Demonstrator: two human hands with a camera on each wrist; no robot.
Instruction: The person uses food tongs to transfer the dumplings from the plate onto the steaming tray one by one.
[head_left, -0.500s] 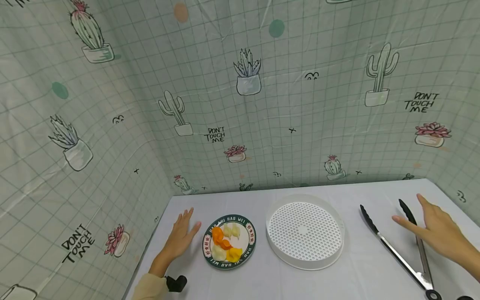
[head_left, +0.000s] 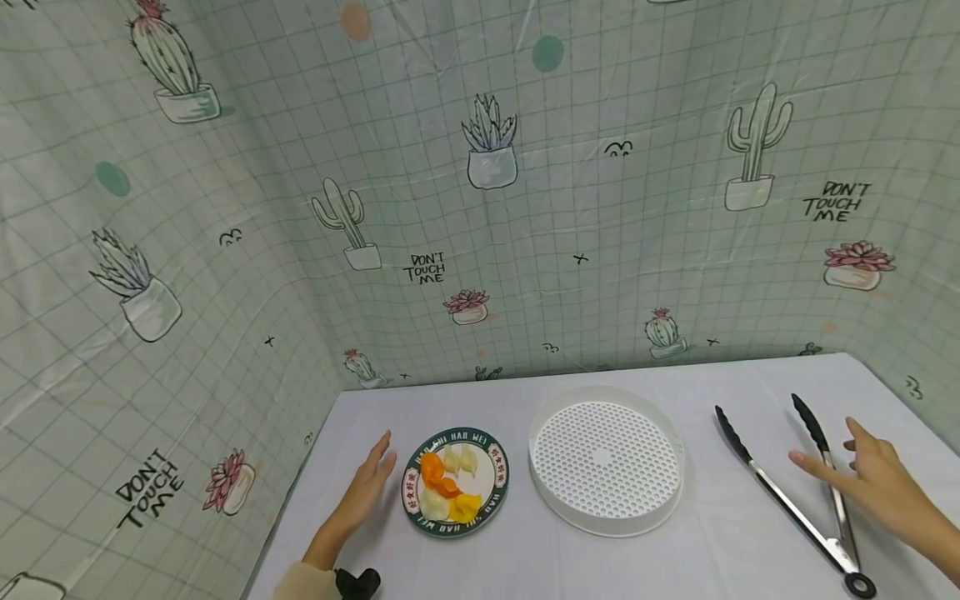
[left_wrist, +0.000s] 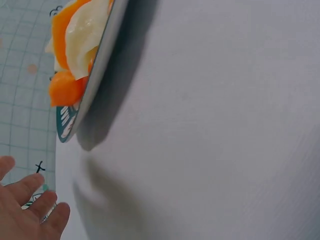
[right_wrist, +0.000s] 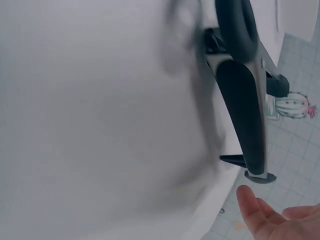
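My left hand [head_left: 365,483] hovers edge-on just left of a round plate with a dark green patterned rim [head_left: 499,473]; its fingers are extended and hold nothing. Several small food-like pieces lie on the plate: orange pieces [head_left: 431,468], a yellow piece [head_left: 465,507] and pale ones [head_left: 434,505]. At the right, my right hand [head_left: 877,483] is beside the metal tongs [head_left: 786,507], thumb pointing toward their near arm and the fingers loosely bent. In the right wrist view its fingertips are just beyond the tongs [right_wrist: 242,110], apart from them.
Between the plate and the tongs sits a round white tray with a perforated base [head_left: 607,462]. The tongs lie spread, black tips toward the back. A white cloth covers the table [head_left: 525,567]. A cactus-print curtain [head_left: 570,208] hangs behind and to the left.
My left hand has turned onto its side, with its fingers drawn closer together. The right hand has rotated and its fingers bend more. Plate, tray and tongs stay in place.
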